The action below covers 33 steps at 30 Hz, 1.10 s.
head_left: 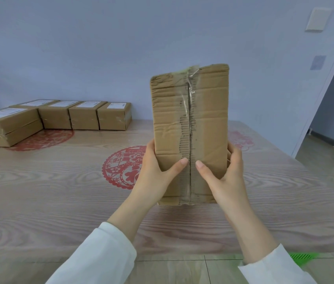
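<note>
While both hands grip its lower sides, fingers curled, the cardboard box stands upright, long axis vertical.

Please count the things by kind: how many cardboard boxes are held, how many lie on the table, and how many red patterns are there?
Held cardboard box, gripped by the left hand and the right hand: 1
Labelled boxes on the table, counted by their top labels: 5
Red patterns on the tabletop: 3
Total: 9
</note>
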{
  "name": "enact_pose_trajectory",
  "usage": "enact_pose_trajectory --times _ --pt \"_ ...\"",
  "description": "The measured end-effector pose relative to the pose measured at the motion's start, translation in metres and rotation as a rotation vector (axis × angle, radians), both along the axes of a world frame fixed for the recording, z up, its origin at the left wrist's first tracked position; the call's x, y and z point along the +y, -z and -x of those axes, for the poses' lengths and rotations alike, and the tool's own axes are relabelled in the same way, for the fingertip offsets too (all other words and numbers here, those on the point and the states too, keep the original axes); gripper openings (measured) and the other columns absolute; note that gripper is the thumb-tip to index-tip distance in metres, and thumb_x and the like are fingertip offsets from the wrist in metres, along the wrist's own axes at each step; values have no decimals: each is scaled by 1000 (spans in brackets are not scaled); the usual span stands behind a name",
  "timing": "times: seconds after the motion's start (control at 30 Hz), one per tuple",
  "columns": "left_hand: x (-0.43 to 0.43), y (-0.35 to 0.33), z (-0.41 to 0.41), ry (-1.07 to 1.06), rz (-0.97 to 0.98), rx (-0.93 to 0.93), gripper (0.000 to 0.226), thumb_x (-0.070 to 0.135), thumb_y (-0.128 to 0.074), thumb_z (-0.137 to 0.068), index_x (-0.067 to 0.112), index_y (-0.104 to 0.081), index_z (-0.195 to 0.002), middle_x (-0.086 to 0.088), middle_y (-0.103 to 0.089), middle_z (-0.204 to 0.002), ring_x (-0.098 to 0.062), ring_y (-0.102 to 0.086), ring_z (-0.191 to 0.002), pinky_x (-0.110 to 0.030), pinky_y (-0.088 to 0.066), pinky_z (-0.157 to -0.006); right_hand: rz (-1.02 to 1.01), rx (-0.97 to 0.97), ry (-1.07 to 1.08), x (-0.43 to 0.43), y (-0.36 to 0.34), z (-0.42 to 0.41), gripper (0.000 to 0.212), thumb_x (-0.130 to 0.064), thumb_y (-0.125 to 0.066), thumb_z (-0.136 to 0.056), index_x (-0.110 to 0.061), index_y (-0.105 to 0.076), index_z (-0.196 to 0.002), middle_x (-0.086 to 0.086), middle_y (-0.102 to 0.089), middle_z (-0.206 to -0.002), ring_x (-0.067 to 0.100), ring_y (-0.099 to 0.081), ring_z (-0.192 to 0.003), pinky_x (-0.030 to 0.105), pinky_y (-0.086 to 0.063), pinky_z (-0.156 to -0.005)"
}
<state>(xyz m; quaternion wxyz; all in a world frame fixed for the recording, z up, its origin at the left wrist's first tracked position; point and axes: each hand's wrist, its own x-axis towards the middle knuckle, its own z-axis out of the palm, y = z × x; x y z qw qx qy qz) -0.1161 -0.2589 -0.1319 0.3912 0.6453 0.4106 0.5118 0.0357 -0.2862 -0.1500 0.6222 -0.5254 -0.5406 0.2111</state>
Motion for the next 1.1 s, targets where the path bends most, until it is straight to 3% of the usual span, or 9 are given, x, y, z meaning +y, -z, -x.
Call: enact_pose_trajectory --times 0.1,0.2,0.33,0.47,0.6,0.77,0.93,1.03,1.1 --pt "-2 4 -2 20 31 -35 66 25 -74 -80 22 -36 -133 11 -57 -122 8 -55 -106 -14 -47 -89 -11 18 -12 0 -2 0 63 -25 -71 -81 -35 -26 -125 -11 -48 -124 -12 -52 -106 4 -42 -78" --pt "-4 3 -4 22 17 -20 61 25 -76 -78 25 -36 -124 14 -56 -116 15 -55 -98 -7 -47 -82 -10 48 -9 -1 -1 0 58 -19 -67 -85 -28 -25 -124 -20 -49 -113 -25 -51 -88 -1 -40 -73" --pt "-1 -3 -5 -14 6 -6 54 28 -76 -77 24 -34 -112 12 -56 -108 21 -55 -83 -3 -45 -75 -18 26 -3 -1 3 -1 65 -18 -69 -84 -19 -30 -135 -6 -55 -123 -13 -53 -104 1 -40 -82" --pt "-2 -6 -6 -32 -11 0 49 25 -75 -78 27 -35 -105 14 -56 -103 21 -55 -78 -1 -43 -70 7 37 -19 -1 -1 -1 77 -51 -72 -74 -24 -35 -136 -1 -50 -134 7 -51 -120 14 -42 -95" --pt "-6 -8 -7 -31 -8 15 54 28 -77 -76 23 -35 -110 14 -55 -104 19 -55 -80 0 -42 -67 7 81 0 -3 -8 1 69 -55 -61 -64 -31 -39 -124 1 -54 -128 6 -55 -113 12 -44 -85" --pt "-5 -15 -6 -77 12 -33 48 35 -77 -73 27 -39 -102 12 -57 -102 10 -57 -85 -9 -46 -70 -1 86 -3 -3 -6 1 51 -37 -69 -77 -34 -39 -119 -5 -59 -122 -3 -58 -104 10 -46 -80" --pt "-8 -8 -8 -72 44 -4 42 31 -76 -77 26 -40 -98 13 -58 -99 14 -56 -81 -11 -46 -71 42 108 20 -6 -11 1 59 -65 -73 -63 -37 -38 -101 1 -53 -122 3 -57 -106 20 -49 -86" --pt "-10 -5 -9 -77 42 -28 44 30 -78 -75 29 -40 -97 14 -57 -102 14 -53 -89 -10 -45 -74 40 132 9 -9 -18 1 50 -43 -68 -75 -24 -36 -109 -6 -59 -107 -14 -59 -85 5 -45 -70" --pt "-10 -9 -8 -65 8 -54 49 31 -80 -70 32 -39 -97 15 -55 -107 15 -53 -93 -8 -46 -76 28 162 -7 -10 -22 -1 50 -38 -67 -76 -19 -36 -111 -10 -60 -101 -17 -58 -76 4 -44 -67"
